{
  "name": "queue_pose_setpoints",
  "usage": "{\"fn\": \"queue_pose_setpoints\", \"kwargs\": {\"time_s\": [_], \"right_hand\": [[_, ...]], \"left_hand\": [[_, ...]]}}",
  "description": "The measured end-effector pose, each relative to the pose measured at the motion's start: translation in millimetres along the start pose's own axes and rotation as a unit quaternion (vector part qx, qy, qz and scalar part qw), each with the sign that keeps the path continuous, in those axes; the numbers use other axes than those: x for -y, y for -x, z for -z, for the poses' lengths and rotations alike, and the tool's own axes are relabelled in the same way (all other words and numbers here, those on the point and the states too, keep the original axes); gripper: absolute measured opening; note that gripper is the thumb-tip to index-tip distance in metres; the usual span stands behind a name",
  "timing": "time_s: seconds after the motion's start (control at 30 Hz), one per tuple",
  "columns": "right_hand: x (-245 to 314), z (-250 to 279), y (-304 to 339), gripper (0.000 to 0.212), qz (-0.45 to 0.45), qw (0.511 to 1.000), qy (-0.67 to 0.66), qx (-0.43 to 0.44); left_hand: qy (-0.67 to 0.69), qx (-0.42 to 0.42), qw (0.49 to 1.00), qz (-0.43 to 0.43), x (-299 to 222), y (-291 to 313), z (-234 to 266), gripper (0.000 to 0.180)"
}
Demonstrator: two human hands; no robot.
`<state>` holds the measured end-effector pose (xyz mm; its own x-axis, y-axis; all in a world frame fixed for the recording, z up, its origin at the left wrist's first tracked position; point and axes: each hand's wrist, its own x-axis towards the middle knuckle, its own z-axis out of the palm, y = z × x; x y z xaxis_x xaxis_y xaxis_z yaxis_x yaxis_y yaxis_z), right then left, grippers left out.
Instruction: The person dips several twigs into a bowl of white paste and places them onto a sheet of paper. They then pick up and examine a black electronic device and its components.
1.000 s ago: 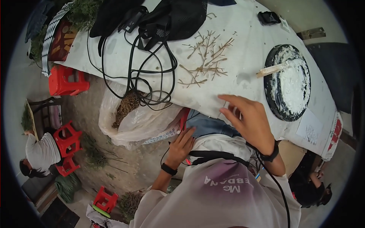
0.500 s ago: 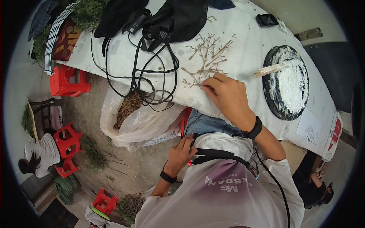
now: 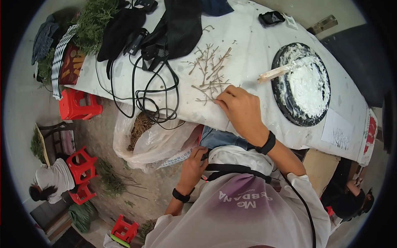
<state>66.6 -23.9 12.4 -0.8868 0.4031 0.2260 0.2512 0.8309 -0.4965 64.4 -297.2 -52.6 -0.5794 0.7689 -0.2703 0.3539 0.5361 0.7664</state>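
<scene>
Thin, dry brown twigs (image 3: 209, 68) lie on the white-covered table, spread in a branching, tree-like shape. My right hand (image 3: 244, 111) rests at their near end, thumb and fingertips pinched on one thin twig (image 3: 206, 99). Its tip points left, just below the other twigs. Down by my waist, my left hand (image 3: 192, 166) is closed, with a small dark thing showing at its fingertips that I cannot make out. Right of the twigs sits a round black dish (image 3: 276, 87) smeared with thick white paste (image 3: 306, 89). A flat wooden stick (image 3: 273, 74) lies across its left rim.
Black cables (image 3: 175, 89) and a black bag (image 3: 182, 25) lie left of the twigs. A paper with a tree drawing (image 3: 338, 129) is at the right edge. Beside my legs is a clear plastic bag (image 3: 161, 142). Red stools (image 3: 80, 105) and two people are farther off.
The whole view has shifted, so the table things appear farther left. My right hand stays pinched at the twigs' near end, and my left hand remains closed by my waist.
</scene>
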Motion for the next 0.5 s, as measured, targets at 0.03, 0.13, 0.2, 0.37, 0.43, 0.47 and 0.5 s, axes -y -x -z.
{"fn": "queue_pose_setpoints", "kwargs": {"time_s": [0.03,0.13,0.2,0.37,0.43,0.47,0.5], "right_hand": [[1,0,0,0.013,0.003,1.000,0.010,0.008],[5,10,5,0.015,0.007,1.000,0.002,0.009],[8,20,10,0.018,0.015,0.999,-0.034,0.004],[-11,68,36,0.018,-0.010,0.995,-0.085,-0.043],[-18,97,52,0.014,-0.090,0.979,-0.173,-0.054],[-21,113,65,0.014,-0.091,0.979,-0.176,-0.051],[-26,130,76,0.011,-0.118,0.977,-0.166,-0.064]], "left_hand": [[0.028,-0.009,0.999,0.018,6,-1,-4,0.036],[0.059,-0.008,0.997,0.046,17,-7,-8,0.035],[0.072,0.008,0.995,0.076,18,-17,-5,0.033],[-0.020,-0.007,1.000,-0.014,3,-27,12,0.030],[-0.021,0.002,1.000,0.023,13,-23,17,0.026],[-0.023,0.006,0.999,0.044,17,-17,15,0.024],[-0.025,0.003,0.999,0.040,23,-22,10,0.024]]}}
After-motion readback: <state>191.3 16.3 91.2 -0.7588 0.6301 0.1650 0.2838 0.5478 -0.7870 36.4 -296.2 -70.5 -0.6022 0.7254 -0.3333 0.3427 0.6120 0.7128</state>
